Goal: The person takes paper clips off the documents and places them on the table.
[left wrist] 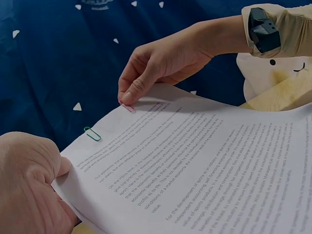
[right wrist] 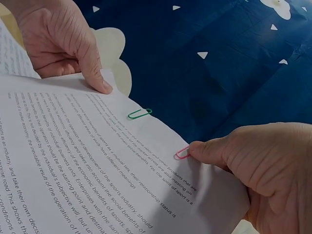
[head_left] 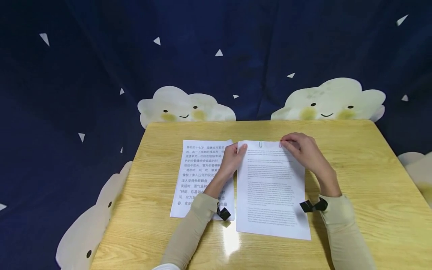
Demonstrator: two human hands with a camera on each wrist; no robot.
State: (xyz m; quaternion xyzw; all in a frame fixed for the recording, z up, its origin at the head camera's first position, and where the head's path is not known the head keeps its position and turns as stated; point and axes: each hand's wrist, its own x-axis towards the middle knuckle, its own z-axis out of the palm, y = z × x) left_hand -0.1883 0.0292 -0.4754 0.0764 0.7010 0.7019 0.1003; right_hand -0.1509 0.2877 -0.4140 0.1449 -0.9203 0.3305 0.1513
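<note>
A sheaf of English-printed pages (head_left: 270,187) lies on the wooden table (head_left: 354,168). A green paper clip (head_left: 260,143) sits on its top edge, with a pink paper clip (head_left: 281,144) to the right of it. My left hand (head_left: 240,149) pinches the sheaf's top left corner, thumb on top. My right hand (head_left: 285,143) pinches the pink clip at the top edge. In the left wrist view the pink clip (left wrist: 128,107) is under the right fingertips, and the green clip (left wrist: 92,133) is nearer my left hand (left wrist: 53,180). In the right wrist view, my right hand (right wrist: 195,148) pinches the pink clip (right wrist: 182,153).
A second sheet with Chinese text (head_left: 199,176) lies flat on the table to the left, partly under my left forearm. A dark blue cloth with cloud faces (head_left: 185,105) hangs behind and around the table. Both wrists carry black camera straps (head_left: 314,205).
</note>
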